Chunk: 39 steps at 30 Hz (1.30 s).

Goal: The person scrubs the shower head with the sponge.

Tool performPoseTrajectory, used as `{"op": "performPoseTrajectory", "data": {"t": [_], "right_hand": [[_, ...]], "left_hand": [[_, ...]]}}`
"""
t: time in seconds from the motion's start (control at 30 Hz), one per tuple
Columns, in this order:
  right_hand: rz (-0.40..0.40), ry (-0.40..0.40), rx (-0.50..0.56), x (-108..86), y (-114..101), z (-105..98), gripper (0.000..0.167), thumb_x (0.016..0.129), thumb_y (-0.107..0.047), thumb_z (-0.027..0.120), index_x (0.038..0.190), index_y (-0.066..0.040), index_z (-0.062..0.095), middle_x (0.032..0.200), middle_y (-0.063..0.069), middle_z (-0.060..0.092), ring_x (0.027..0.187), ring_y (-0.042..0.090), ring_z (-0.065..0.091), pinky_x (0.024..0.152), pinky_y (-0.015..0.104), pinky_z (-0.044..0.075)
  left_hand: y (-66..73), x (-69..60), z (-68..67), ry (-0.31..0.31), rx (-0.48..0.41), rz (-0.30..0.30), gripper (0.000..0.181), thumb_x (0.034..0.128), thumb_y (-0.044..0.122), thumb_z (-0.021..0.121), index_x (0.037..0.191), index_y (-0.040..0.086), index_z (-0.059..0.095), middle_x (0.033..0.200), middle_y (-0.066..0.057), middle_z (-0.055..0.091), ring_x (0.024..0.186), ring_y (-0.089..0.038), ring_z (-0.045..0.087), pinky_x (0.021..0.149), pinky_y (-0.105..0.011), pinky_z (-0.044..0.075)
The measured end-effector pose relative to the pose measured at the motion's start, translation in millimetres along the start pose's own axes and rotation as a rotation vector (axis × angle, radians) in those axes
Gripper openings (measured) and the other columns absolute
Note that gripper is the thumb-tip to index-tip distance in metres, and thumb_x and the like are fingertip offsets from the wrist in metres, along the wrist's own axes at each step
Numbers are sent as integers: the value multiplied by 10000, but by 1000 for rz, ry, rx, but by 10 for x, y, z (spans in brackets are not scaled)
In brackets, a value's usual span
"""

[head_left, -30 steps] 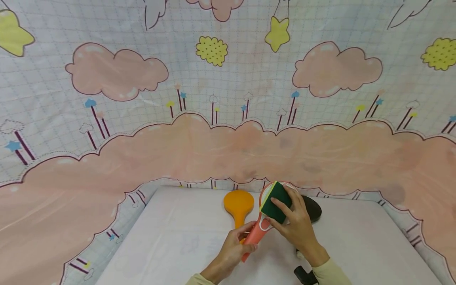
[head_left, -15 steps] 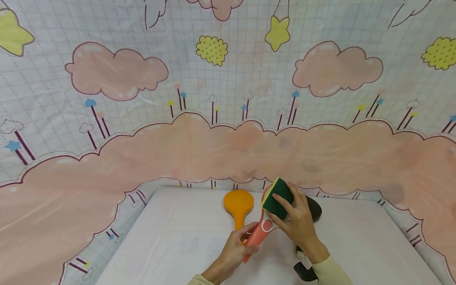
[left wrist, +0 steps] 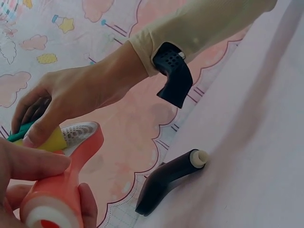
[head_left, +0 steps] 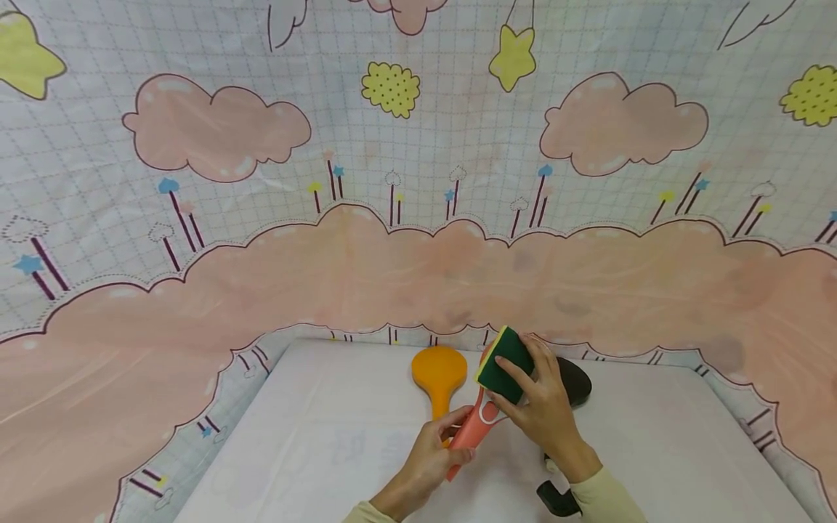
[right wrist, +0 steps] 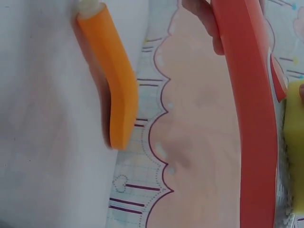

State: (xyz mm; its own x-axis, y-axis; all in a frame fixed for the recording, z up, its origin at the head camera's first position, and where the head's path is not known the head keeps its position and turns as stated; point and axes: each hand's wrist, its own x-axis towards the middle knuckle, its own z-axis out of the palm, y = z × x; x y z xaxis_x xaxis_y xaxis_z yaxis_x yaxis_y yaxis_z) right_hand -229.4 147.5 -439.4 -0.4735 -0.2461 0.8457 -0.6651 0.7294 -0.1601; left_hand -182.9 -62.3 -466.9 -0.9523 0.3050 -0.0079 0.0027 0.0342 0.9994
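My left hand (head_left: 431, 454) grips the handle of a coral-red shower head (head_left: 471, 432). In my right hand (head_left: 546, 407) is a sponge (head_left: 506, 367), green on its outer side and yellow on the side facing the shower head. The sponge covers much of the spray face; part of the grey-white nozzle plate (left wrist: 85, 132) shows beside it in the left wrist view. From the right wrist, the yellow layer (right wrist: 295, 147) appears right against the face, seen edge-on. Fingers of the left hand (right wrist: 204, 19) show at the handle there.
An orange shower head (head_left: 439, 370) lies on the white table (head_left: 301, 428), left of the hands. A black shower head (head_left: 575, 381) lies to the right, partly behind the right hand. A black camera mount (head_left: 558, 500) sits at the right wrist. Patterned cloth (head_left: 418, 283) hangs behind.
The sponge has shifted slightly up and right, then back left over the spray face. The shower head's rim shows less than before. The left hand keeps its grip.
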Motion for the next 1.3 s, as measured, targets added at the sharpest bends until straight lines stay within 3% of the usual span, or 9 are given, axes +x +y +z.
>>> {"op": "performPoseTrajectory", "data": {"t": [0.2, 0.37, 0.5, 0.67, 0.83, 0.97, 1.07, 1.3], "right_hand": [[-26, -24, 7, -29, -40, 7, 553, 905, -629, 495, 1215, -208, 678, 1446, 231, 454, 1285, 416, 419, 917, 614, 477], [-24, -35, 9, -49, -53, 8, 543, 902, -628, 506, 1212, -219, 682, 1452, 223, 457, 1297, 406, 417, 950, 605, 466], [-29, -32, 18, -68, -47, 15, 524, 899, -616, 535, 1204, -219, 687, 1446, 224, 463, 1291, 402, 419, 992, 540, 448], [-31, -29, 18, -88, -53, 15, 519, 901, -617, 534, 1198, -221, 691, 1450, 219, 464, 1290, 401, 419, 1066, 437, 404], [-8, -50, 29, -122, -88, 23, 535, 898, -634, 516, 1184, -222, 701, 1467, 196, 458, 1313, 382, 408, 1181, 199, 195], [-11, -66, 44, -164, -124, 49, 511, 891, -615, 551, 1180, -223, 704, 1459, 200, 463, 1304, 383, 412, 1182, 172, 156], [-13, -74, 54, -184, -144, 65, 503, 890, -609, 562, 1182, -224, 704, 1463, 201, 458, 1306, 385, 410, 1183, 163, 148], [-39, -58, 58, -177, -164, 64, 519, 904, -617, 522, 1174, -215, 708, 1461, 212, 460, 1299, 390, 408, 1186, 154, 132]], "left_hand": [[32, 33, -10, 3, -25, -32, 616, 817, -37, 694, 1399, 103, 547, 1236, -89, 611, 1023, -204, 542, 823, -299, 532], [51, 55, -8, 9, -43, -16, 633, 817, -40, 688, 1417, 70, 519, 1256, -112, 604, 1034, -204, 544, 820, -290, 535], [52, 68, -10, 27, -59, 4, 664, 812, -61, 678, 1438, 35, 481, 1282, -132, 594, 1046, -201, 551, 824, -276, 535], [59, 82, -27, 39, -99, -23, 696, 808, -65, 681, 1457, -2, 436, 1301, -146, 572, 1065, -209, 554, 854, -268, 538], [66, 113, -64, 41, -136, -42, 670, 823, -61, 666, 1453, 1, 446, 1370, -178, 543, 1103, -235, 552, 890, -282, 540], [53, 139, -92, 47, -175, -49, 707, 811, -79, 654, 1470, -18, 404, 1400, -182, 510, 1125, -235, 543, 909, -278, 540], [38, 146, -105, 35, -214, -61, 715, 801, -75, 652, 1470, -12, 407, 1422, -190, 500, 1115, -224, 544, 897, -250, 532], [15, 145, -145, -75, -315, -39, 691, 854, -70, 607, 1497, -4, 362, 1455, -216, 480, 1132, -200, 585, 843, -188, 501]]}}
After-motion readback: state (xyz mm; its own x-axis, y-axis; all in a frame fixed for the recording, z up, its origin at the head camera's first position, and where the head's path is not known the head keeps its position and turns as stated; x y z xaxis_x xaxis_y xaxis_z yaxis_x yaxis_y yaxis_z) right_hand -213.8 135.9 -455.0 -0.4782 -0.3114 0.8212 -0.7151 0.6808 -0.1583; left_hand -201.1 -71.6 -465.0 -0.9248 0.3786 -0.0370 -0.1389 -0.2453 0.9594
